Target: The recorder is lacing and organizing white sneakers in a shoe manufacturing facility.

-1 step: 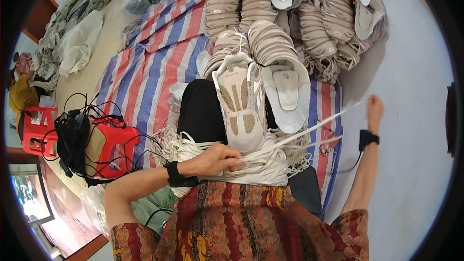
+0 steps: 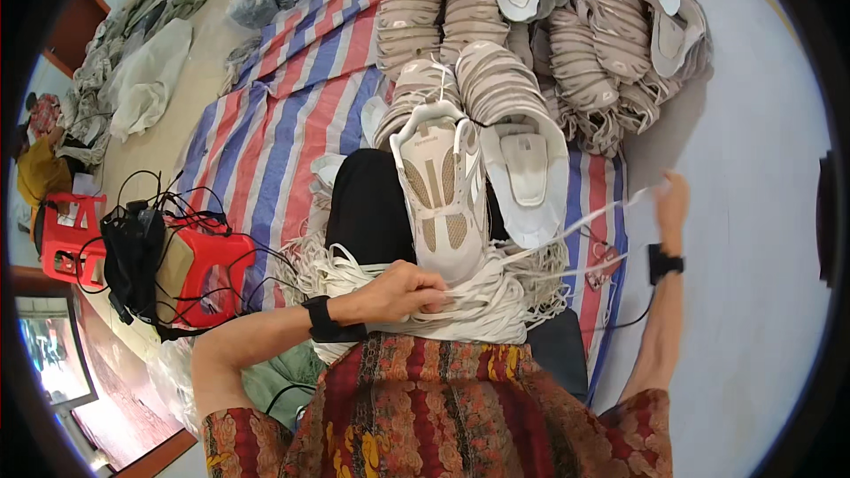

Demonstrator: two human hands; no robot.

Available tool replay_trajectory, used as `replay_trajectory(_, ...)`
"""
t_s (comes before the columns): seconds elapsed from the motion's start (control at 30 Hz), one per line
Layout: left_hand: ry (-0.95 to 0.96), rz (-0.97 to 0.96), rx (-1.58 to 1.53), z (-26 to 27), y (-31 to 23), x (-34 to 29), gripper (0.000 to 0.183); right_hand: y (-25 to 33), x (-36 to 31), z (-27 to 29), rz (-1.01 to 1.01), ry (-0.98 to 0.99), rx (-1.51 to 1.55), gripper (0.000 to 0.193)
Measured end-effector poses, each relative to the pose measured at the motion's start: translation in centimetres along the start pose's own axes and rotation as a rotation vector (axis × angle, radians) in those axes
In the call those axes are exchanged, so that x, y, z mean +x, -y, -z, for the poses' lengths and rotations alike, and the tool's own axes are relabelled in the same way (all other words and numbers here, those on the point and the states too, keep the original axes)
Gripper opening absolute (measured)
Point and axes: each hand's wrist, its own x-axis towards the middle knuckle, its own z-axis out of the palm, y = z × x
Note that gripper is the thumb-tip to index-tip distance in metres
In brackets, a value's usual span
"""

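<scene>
A heap of white shoelaces [image 2: 482, 314] lies across my lap. My left hand [image 2: 403, 290] rests on the heap, closed with thumb and fingers pinched on some laces. Out to the right, my right hand [image 2: 670, 204] is raised and closed on the end of a white shoelace [image 2: 580, 221], which runs slackly back to the heap. Just beyond the laces a beige and white shoe upper [image 2: 438, 204] rests between my knees, toe toward me. It has mesh panels, and one lace end stands up at its collar. Neither hand touches it.
Stacked shoe uppers [image 2: 522, 159] lie beside and behind it, with more bundles [image 2: 589, 53] at the far right. Striped sheeting [image 2: 274, 142] covers the floor. On the left, a red stool [image 2: 221, 265] carries a black bag [image 2: 133, 248] and tangled cables. A white wall [image 2: 761, 212] stands at right.
My right hand has come a little inward to the left, and the shoelace it holds has gone from taut to slack. My left hand has barely moved.
</scene>
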Motion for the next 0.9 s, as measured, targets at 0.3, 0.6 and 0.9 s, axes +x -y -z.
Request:
replay_trajectory(0.3,-0.272,-0.171,-0.021,0.4,-2.4,2.0,0.015,25.3,-4.5,5.8,0.139,0.915,1.301,0.038)
replay_trajectory(0.6,-0.086,-0.159,-0.375,-1.4,0.6,1.8,0.022,10.6,1.0,2.4,-0.743,0.047,1.913,0.021)
replay_trajectory(0.9,-0.022,-0.161,-0.337,-1.4,-2.2,0.5,0.030,-9.6,-2.2,-2.3,-0.713,-0.254,1.100,0.013)
